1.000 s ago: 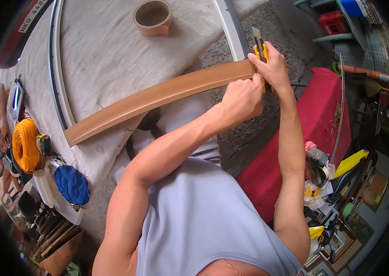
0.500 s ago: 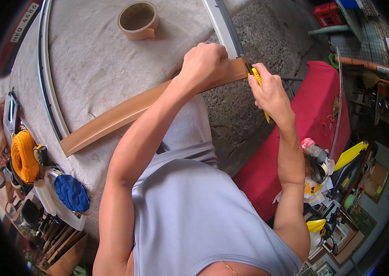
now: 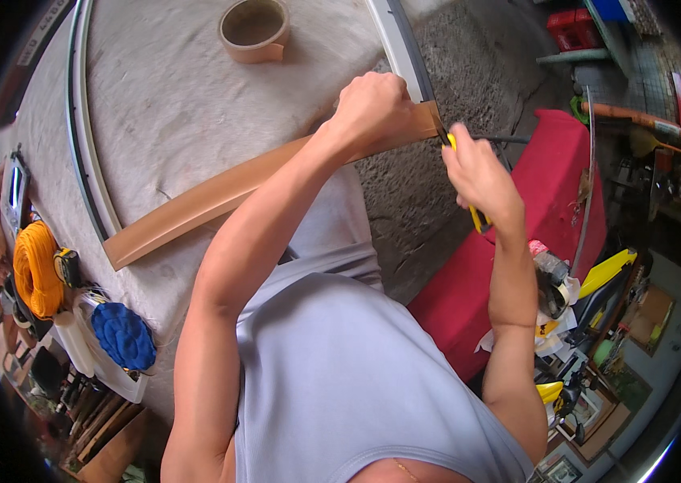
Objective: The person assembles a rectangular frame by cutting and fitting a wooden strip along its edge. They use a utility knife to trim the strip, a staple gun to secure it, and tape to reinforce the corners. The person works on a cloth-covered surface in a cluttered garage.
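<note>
A strip of brown packing tape [image 3: 211,198] covers the near side of a frame, whose white-and-dark right rail [image 3: 398,48] and curving left rail [image 3: 78,137] run away from me. Near the strip's right end, my left hand [image 3: 374,103] is closed over the taped bar, its fingertips mostly hidden. My right hand [image 3: 481,173] grips a yellow-and-black utility knife [image 3: 480,220], its front end at the strip's right edge beside the frame corner. Beyond the strip a roll of brown tape [image 3: 253,54] rests on a pale cloth [image 3: 159,97], a loose flap at its side.
Beside my right arm is a red-covered surface [image 3: 477,298], with a bottle and yellow parts past it. Orange rope [image 3: 37,270], a tape measure [image 3: 67,267] and a blue coil [image 3: 123,334] lie at the left. Rough concrete floor [image 3: 469,80] shows right of the frame.
My right hand and the knife have moved slightly right and down, toward me, with the knife's front end at the strip's edge. My left hand keeps its hold on the taped bar.
</note>
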A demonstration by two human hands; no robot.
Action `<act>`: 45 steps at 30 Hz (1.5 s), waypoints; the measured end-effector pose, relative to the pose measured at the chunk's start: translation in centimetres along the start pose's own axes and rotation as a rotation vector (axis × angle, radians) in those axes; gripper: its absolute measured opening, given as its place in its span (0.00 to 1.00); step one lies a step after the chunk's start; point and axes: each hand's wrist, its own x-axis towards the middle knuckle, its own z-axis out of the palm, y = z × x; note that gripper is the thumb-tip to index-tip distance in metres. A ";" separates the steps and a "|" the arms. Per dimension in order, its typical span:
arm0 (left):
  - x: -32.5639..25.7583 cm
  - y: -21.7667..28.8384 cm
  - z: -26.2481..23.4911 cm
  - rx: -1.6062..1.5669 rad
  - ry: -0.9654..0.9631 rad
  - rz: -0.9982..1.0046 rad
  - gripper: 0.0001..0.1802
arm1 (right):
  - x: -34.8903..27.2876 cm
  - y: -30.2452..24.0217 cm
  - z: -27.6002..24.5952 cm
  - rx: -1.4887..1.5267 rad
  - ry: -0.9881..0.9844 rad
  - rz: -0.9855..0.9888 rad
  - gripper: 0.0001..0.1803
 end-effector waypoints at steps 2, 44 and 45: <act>-0.1 0.1 -0.4 -0.050 -0.025 -0.009 0.14 | -1.3 0.6 0.4 -0.032 0.066 -0.016 0.12; -19.4 -13.8 -25.5 0.508 -0.816 -0.253 0.13 | -5.7 -34.2 26.1 1.261 -1.005 -0.027 0.18; -19.4 -13.9 -25.5 0.506 -0.820 -0.240 0.13 | -5.7 -33.9 25.8 1.229 -1.022 -0.034 0.18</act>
